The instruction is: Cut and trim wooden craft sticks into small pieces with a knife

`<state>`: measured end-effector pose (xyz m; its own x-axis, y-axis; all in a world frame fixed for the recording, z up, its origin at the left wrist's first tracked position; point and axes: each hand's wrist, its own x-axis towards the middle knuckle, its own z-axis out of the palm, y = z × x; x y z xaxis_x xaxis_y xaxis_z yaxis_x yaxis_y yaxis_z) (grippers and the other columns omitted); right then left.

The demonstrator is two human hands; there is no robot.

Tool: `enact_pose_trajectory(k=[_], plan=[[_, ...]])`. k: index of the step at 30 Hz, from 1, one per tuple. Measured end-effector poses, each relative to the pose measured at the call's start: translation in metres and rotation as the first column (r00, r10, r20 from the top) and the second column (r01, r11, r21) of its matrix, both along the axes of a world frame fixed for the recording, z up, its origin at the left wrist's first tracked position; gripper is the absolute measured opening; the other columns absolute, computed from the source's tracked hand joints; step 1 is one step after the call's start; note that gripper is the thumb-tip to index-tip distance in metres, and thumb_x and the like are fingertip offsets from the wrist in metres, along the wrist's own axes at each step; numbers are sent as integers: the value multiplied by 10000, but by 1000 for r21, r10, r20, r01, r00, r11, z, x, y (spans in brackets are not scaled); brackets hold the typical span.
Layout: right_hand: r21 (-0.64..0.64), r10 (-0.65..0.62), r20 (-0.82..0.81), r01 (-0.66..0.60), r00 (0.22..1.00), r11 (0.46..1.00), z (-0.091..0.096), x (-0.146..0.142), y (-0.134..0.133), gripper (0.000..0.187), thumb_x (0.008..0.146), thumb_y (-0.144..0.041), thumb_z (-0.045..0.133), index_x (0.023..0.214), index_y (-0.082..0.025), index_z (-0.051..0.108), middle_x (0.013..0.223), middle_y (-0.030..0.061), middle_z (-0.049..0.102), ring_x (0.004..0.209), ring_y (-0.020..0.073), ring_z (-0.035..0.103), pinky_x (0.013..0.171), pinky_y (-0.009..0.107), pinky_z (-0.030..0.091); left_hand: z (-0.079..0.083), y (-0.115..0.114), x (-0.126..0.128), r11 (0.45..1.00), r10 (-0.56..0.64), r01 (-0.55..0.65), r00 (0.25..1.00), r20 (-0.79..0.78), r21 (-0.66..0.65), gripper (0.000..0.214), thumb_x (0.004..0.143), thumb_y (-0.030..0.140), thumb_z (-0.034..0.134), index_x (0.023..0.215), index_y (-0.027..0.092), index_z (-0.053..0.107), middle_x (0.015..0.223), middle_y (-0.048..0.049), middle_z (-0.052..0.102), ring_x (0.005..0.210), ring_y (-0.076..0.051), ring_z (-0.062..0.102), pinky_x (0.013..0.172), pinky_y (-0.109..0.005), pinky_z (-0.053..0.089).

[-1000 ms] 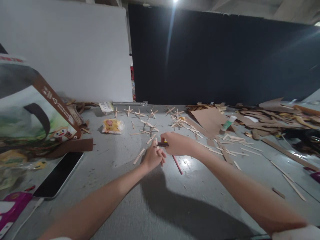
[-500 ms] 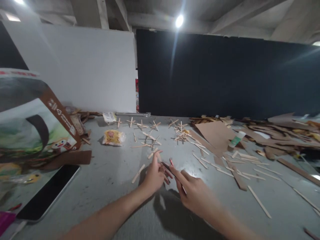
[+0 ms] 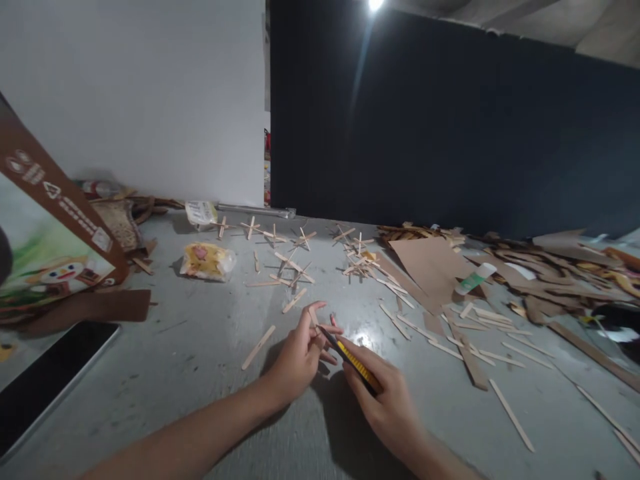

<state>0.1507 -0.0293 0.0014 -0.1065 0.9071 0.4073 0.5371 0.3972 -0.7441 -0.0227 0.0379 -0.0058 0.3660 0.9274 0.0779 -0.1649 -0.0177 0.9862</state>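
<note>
In the head view, the left hand (image 3: 297,353) pinches a wooden craft stick (image 3: 313,316) between its fingers over the grey bench (image 3: 200,340). The right hand (image 3: 384,399) has its fingers wrapped around a black-and-yellow utility knife (image 3: 356,363), its tip at the craft stick. A loose stick (image 3: 259,348) lies just left of the left hand; crossed sticks (image 3: 295,268) lie beyond, near a yellow packet (image 3: 206,261).

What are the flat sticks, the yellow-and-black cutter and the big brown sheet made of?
Flat sticks: seemingly bare wood, with a pale, dull, unpainted look.
Cutter: probably plastic outside, judging by the bright yellow, ridged part; the tip is too small to judge.
Brown sheet: cardboard or thick paper, as it looks flat, thin and matt.
</note>
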Motion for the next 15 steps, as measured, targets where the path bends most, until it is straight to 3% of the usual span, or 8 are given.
enact_pose_trajectory(k=[6,12,15], plan=[[21,27,-12,-27,1000,999,1,1,0,384,1026,-213,532,1347,-220,742,1024,110,808,950,225,787,867,324,641,-1,0,-3,999,-39,38,999,-32,-25,556,985,393,658,1476,267,428,1235,-147,768,736,-174,774,761,-330,622],[49,22,-15,-21,1000,999,-2,2,-2,396,1044,-216,529,1389,-233,721,987,106,782,929,209,781,819,273,631,-1,-2,-6,995,-100,101,993,-57,3,582,1023,396,590,1549,268,377,1459,-205,651,1204,-279,707,970,-426,574],[49,19,-22,-18,1000,999,-4,4,0,405,1045,-225,515,1390,-245,726,916,96,771,847,204,779,757,254,634,-2,-4,-9,993,-116,115,992,-51,-19,596,1022,387,589,1565,277,369,1508,-205,607,1286,-290,659,1055,-471,528]])
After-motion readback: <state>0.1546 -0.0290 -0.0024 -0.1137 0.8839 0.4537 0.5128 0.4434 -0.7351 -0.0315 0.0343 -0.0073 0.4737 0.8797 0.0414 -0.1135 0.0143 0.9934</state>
